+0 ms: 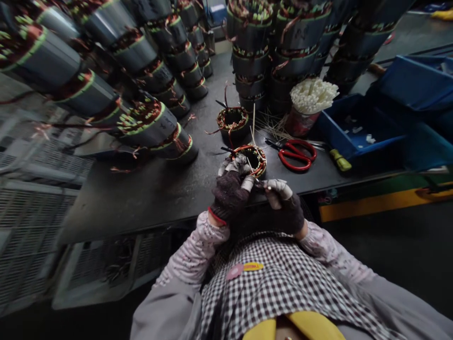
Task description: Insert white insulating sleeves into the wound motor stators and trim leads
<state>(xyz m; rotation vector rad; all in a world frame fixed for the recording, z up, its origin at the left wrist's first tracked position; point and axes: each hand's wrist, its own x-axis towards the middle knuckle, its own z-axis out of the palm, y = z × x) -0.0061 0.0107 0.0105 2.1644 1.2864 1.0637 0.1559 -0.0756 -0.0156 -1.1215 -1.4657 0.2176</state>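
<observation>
A motor stator (262, 165) with copper windings stands near the front edge of the dark table, a pale cord lying over its rim. My left hand (231, 189), in a dark glove with grey-taped fingers, grips the stator's left and near side. Beside its near right side, my right hand (286, 205), gloved and taped alike, is closed in a pinch. A small shiny tip shows by these fingers, but what they hold is too small to name. Just behind stands a second stator (232, 123) with loose wire ends. Red-handled scissors (297, 155) lie to the right.
Tall stacks of stators (150, 125) line the left and back of the table (148, 193). A red can (300, 122) holds many white sleeves, with thin pale strands beside it. Blue bins (357, 127) and a yellow-green object (340, 159) are at right. Plastic crates (95, 283) stand below left.
</observation>
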